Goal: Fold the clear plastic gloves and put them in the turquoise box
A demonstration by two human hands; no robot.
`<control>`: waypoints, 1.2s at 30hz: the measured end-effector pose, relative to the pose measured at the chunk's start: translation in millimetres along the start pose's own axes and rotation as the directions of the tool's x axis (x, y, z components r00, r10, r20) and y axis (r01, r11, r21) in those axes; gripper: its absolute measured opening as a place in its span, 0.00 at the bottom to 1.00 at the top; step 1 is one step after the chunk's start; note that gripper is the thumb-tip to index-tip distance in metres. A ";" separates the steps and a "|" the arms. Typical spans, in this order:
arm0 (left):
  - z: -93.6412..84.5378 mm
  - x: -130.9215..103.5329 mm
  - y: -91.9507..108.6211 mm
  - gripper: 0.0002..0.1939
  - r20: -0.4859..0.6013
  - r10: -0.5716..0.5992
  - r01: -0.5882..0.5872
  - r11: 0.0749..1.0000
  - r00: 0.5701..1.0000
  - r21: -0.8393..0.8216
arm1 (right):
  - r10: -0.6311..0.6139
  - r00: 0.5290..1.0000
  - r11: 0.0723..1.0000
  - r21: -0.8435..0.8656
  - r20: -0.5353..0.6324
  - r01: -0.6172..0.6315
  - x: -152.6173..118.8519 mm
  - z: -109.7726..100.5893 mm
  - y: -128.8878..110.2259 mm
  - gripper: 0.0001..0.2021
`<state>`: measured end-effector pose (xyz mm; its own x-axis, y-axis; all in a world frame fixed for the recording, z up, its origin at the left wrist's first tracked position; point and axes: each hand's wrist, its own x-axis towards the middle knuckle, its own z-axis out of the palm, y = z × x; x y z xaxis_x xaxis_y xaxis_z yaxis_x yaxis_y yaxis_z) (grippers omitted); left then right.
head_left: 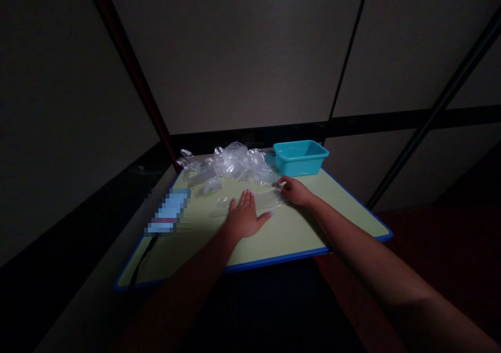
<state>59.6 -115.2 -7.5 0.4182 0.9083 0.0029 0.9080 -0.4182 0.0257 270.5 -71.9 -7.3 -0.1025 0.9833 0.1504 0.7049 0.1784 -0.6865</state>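
A clear plastic piece (266, 199) lies flat across the middle of the yellow-green table (289, 233). My left hand (246, 216) rests on its left part with the fingers spread, palm down. At its right end, my right hand (293, 190) has thumb and index finger closed on the edge of the plastic. Beyond both hands is a loose heap of crumpled clear plastic (238, 162). The turquoise basin (301, 165) stands right of the heap, just behind my right hand; the part of its inside that shows holds nothing visible.
A phone-like object (169, 212), blurred by pixelation, lies at the table's left edge, with a dark strap (144, 256) running from it over the front edge. Panelled walls stand behind and to the left. The table's rim is blue.
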 end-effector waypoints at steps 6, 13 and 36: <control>-0.2 -0.6 0.2 0.48 -0.005 0.006 -0.006 1.000 1.000 -0.021 | 0.048 0.999 0.960 0.275 0.009 -0.048 3.4 0.1 -5.3 0.08; 0.1 -0.5 0.3 0.50 -0.019 0.010 -0.011 0.999 1.000 -0.050 | 0.069 0.998 0.942 0.329 0.002 -0.065 11.5 -11.6 -38.7 0.06; 5.9 1.4 -0.3 0.45 -0.157 -0.006 -0.015 0.991 0.988 -0.130 | -0.034 0.987 0.976 0.218 0.155 -0.001 42.0 1.1 -122.9 0.06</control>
<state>60.1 -113.9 -13.3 0.4041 0.9008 0.1592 0.8908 -0.4270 0.1552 178.8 -52.5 82.6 -0.2340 0.9703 0.0616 0.5347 0.1813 -0.8253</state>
